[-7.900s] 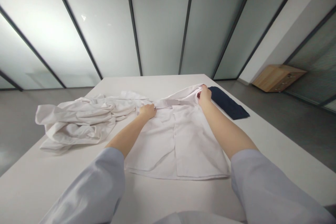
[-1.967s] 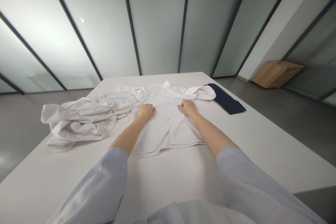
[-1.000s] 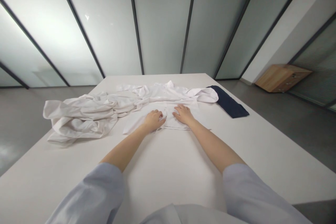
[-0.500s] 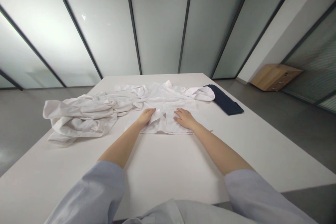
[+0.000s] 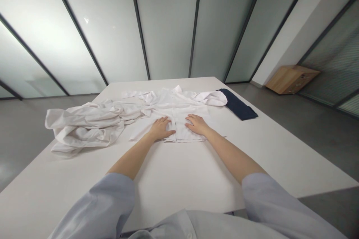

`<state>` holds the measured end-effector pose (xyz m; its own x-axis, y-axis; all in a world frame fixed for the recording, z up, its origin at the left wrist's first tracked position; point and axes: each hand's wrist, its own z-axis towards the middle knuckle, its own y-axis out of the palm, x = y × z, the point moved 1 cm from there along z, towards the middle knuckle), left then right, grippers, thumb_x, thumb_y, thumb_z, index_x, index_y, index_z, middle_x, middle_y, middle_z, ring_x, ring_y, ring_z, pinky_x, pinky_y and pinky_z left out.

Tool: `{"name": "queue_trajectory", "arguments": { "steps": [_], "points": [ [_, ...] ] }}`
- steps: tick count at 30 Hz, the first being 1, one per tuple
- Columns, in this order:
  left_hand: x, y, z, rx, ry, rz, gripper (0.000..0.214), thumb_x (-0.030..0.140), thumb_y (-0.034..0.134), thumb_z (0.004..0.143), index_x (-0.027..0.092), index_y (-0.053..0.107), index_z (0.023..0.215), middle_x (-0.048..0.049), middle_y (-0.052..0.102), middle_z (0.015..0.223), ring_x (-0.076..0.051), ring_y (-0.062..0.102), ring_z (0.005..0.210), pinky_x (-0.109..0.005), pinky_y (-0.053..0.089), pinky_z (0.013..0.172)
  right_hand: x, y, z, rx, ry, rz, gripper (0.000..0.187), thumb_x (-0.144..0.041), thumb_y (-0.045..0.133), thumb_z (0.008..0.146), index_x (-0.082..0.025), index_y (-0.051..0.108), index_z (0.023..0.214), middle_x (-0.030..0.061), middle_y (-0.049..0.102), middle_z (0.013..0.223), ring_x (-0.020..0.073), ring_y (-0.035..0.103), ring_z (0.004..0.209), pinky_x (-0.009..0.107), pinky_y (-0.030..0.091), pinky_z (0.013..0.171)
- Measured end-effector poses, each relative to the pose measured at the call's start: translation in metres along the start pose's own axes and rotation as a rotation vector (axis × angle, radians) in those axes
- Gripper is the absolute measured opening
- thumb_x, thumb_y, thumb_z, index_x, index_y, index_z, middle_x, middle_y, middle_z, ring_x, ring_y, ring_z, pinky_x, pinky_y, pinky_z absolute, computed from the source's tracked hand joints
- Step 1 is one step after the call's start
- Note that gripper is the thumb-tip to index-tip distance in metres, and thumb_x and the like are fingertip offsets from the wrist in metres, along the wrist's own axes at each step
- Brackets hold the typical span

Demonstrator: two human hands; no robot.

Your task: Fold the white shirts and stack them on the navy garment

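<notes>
Here, from the head camera: to the left, a crumpled heap of white cloth [image 5: 89,125], crowding the side of a white collared shirt [image 5: 171,100] at center. To the right, a folded navy cloth [image 5: 239,106], meeting the shirt's sleeve [image 5: 211,98]. On the shirt's lower part, left hand [image 5: 160,128] and right hand [image 5: 197,124], both spread open, palms down. Underneath, a smooth white table [image 5: 185,179]. Beyond, a frosted-glass partition [image 5: 169,26] with dark frames; at far right, a wooden cabinet [image 5: 288,80] on gray floor [image 5: 283,119].
</notes>
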<state>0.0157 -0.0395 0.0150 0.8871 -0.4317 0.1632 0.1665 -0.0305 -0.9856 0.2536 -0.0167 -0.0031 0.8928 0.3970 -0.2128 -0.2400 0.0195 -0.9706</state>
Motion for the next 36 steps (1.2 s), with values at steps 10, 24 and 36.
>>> {"name": "queue_trajectory", "arguments": {
  "steps": [10,24,36],
  "points": [
    [0.008,-0.01,-0.002,0.059,-0.034,0.112,0.054,0.062,0.034,0.091,0.022,0.066,0.109,-0.0116,0.063,0.112,-0.028,0.057,0.108,-0.041,0.042,0.093,-0.015,-0.015,-0.006,0.168,-0.026,-0.007,0.029,-0.04,0.054,0.089,-0.018,0.067,0.104,0.0122,0.063,0.116,0.025,0.053,0.113,0.036,0.036,0.097],
    [0.001,0.007,-0.003,-0.01,0.086,-0.006,0.066,0.06,0.05,0.084,0.022,0.048,0.137,-0.0123,0.037,0.151,-0.031,0.033,0.139,-0.047,0.024,0.113,-0.052,-0.011,-0.012,0.002,-0.237,0.034,0.017,-0.031,0.061,0.08,-0.019,0.059,0.068,0.0035,0.064,0.072,0.016,0.054,0.069,0.027,0.032,0.065],
    [0.01,-0.005,-0.008,-0.113,0.129,-0.019,0.079,0.074,0.055,0.073,0.03,0.048,0.138,-0.0101,0.027,0.157,-0.035,0.023,0.143,-0.058,0.02,0.112,-0.048,-0.014,-0.01,0.04,-0.223,0.519,0.021,-0.018,0.05,0.08,-0.018,0.054,0.06,-0.0021,0.054,0.06,0.0125,0.048,0.06,0.024,0.035,0.06]
  ]
}}
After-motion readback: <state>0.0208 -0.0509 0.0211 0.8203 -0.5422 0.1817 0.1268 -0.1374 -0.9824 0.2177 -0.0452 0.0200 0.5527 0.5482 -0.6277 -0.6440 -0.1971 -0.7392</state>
